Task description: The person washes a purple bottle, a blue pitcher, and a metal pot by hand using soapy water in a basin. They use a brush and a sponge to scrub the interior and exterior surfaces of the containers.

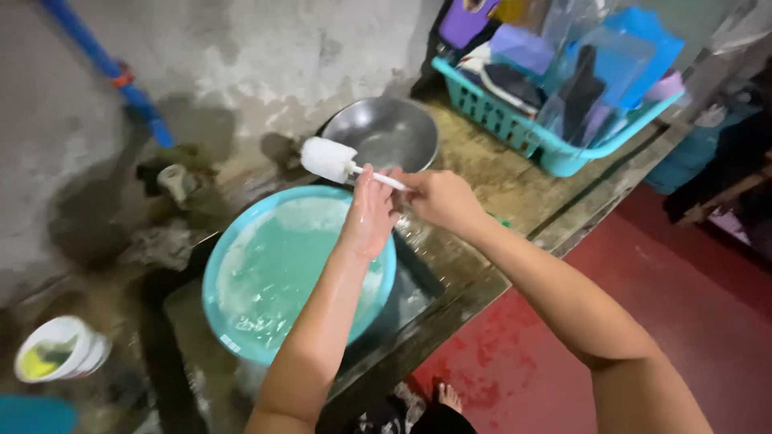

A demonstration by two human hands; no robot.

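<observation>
My right hand (441, 198) grips the thin white handle of a bottle brush whose white foam head (327, 159) sticks out to the left, above the rim of a turquoise basin (221, 265) of soapy water. My left hand (368, 215) is held flat with its fingers together, touching the brush handle just below the head. Both hands hover over the basin's right rim.
A steel wok-like pan (382, 133) leans behind the basin. A teal dish basket (523, 133) with plastic items stands at the back right on the wet counter (482, 173). A white container (60, 350) sits at lower left. A blue pipe (104, 64) runs down the wall. The red floor (515, 362) lies below.
</observation>
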